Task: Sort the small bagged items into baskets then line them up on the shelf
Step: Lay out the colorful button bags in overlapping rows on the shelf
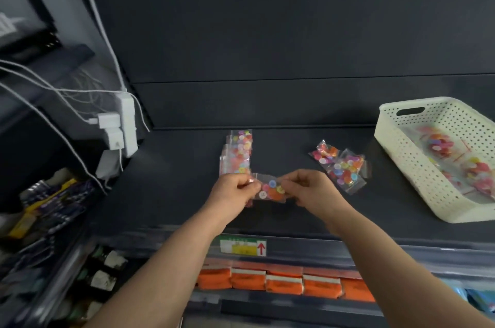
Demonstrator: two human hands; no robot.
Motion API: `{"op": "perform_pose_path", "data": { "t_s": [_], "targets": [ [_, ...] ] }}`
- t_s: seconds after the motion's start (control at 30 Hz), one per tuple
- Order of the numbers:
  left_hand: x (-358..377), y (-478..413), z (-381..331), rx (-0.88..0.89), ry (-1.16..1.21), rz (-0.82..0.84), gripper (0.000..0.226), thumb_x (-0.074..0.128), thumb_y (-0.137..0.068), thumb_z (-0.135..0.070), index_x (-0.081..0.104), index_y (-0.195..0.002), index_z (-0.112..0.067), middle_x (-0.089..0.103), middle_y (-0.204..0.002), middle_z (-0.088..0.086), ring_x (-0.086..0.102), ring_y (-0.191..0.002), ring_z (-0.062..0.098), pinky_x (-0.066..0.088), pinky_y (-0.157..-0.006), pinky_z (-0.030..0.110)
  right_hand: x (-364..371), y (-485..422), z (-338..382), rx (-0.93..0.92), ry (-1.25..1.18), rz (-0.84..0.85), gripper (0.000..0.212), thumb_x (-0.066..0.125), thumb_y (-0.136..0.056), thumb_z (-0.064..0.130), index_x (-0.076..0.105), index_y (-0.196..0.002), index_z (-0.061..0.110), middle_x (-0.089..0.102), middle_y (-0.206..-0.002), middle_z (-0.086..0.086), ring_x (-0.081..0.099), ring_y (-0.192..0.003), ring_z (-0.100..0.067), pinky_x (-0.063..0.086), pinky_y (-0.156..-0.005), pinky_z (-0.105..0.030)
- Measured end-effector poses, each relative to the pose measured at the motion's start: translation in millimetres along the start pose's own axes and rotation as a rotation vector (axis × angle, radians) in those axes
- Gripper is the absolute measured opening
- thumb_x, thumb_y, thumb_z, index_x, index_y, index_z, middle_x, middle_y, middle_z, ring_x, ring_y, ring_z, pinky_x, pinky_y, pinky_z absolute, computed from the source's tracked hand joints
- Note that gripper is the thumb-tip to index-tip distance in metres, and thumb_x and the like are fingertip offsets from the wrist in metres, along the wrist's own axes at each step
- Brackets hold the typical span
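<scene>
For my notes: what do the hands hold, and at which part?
One clear bag of buttons: the left hand pinches its left end, the right hand its right end.

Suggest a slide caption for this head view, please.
Left hand and right hand pinch a button bag above the shelf, basket at right.

So it's a dark matte shelf [174,180]. Around the middle of it sits a neat overlapping row of clear button bags [238,152], running front to back. A bit to the right there's a loose pile of button bags [341,166]. At the far right there's a cream perforated basket [401,158], sitting at an angle.
</scene>
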State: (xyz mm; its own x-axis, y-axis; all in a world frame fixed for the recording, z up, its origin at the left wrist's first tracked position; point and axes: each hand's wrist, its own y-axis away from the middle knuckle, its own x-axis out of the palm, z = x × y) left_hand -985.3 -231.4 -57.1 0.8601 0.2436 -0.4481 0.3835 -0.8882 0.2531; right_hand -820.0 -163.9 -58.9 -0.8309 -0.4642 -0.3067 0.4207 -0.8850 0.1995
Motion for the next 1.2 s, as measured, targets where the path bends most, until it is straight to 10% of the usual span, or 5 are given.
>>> {"op": "perform_pose_path", "data": {
  "t_s": [0.6,0.93,1.2],
  "targets": [
    [-52.1,2.0,49.8,0.058,-0.597,-0.156,0.029,0.074,-0.081,-0.045,0.058,-0.095,-0.025,0.067,-0.088,-0.010,0.064,-0.080,0.011,0.052,-0.065,0.031,84.4,6.7,10.5,-0.064,0.523,-0.135,0.033,0.076,-0.078,0.029,0.050,-0.097,0.024,0.058,-0.077,0.010,0.054,-0.066,-0.002,0.039,-0.052,-0.015],
    [-56.2,-9.1,51.3,0.076,-0.621,-0.111,0.046,0.075,-0.077,-0.052,0.053,-0.105,-0.023,0.066,-0.093,-0.007,0.064,-0.083,0.013,0.055,-0.070,0.035,86.2,1.0,3.1,-0.185,0.642,-0.107,0.035,0.065,-0.087,0.030,0.056,-0.121,0.023,0.062,-0.114,0.006,0.060,-0.097,-0.011,0.051,-0.084,-0.023],
    [-43.6,-21.7,25.7,0.174,-0.608,-0.134,0.013,0.069,-0.087,-0.038,0.059,-0.091,-0.031,0.068,-0.094,-0.012,0.064,-0.084,0.011,0.055,-0.068,0.033,59.3,-1.1,6.2,-0.178,0.849,-0.209,0.021,0.055,-0.093,0.031,0.060,-0.113,0.030,0.063,-0.109,0.009,0.060,-0.099,-0.015,0.047,-0.075,-0.027]
  ]
}}
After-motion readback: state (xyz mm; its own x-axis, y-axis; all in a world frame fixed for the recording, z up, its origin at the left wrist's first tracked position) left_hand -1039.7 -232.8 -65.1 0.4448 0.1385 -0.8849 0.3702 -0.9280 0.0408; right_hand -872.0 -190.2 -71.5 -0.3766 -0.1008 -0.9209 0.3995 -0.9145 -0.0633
